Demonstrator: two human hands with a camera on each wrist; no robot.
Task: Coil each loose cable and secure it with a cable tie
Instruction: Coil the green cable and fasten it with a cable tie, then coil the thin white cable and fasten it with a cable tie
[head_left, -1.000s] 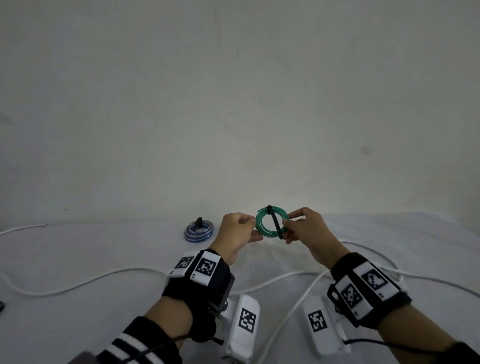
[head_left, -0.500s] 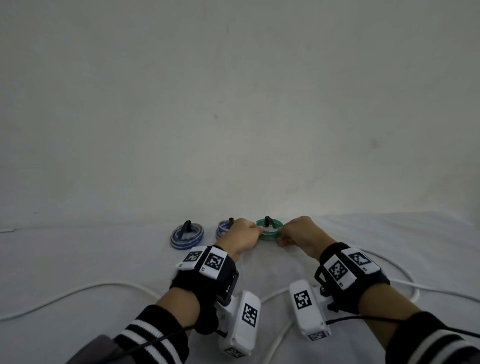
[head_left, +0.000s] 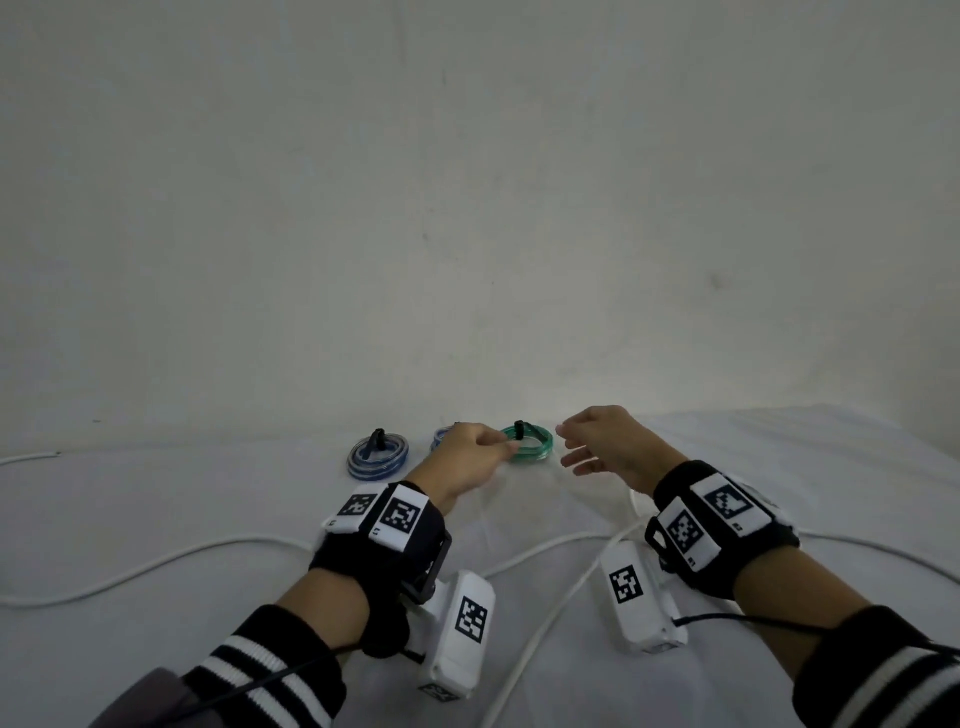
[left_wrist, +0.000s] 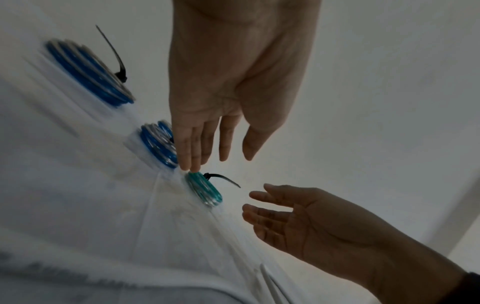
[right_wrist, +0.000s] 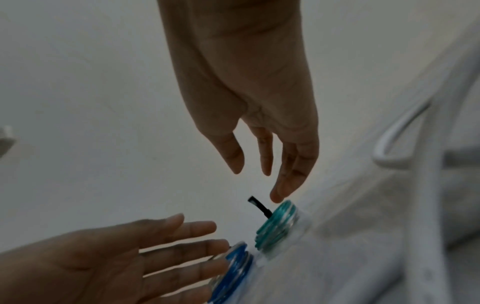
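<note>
Reaching left hand (head_left: 467, 457): fingers straight, tips touching the near-left edge of the green coil (head_left: 527, 444), holding nothing.
Right hand (head_left: 605, 441): fingers spread and relaxed, just right of the coil, apart from it.
Green coil: flat on the white cloth (head_left: 156, 509), black cable tie (head_left: 519, 429) sticking up.
Blue coils (head_left: 377, 457): two, tied, to its left.
White cables (head_left: 156, 564): loose, nearer the person.

The green coil (head_left: 528, 442), held up between both hands a second ago, now lies on the tabletop (head_left: 156, 509) beside the blue coils. The right hand (head_left: 602, 441) has let go and opened; the left hand's (head_left: 467, 457) straightened fingers (left_wrist: 191, 152) only touch its edge.
</note>
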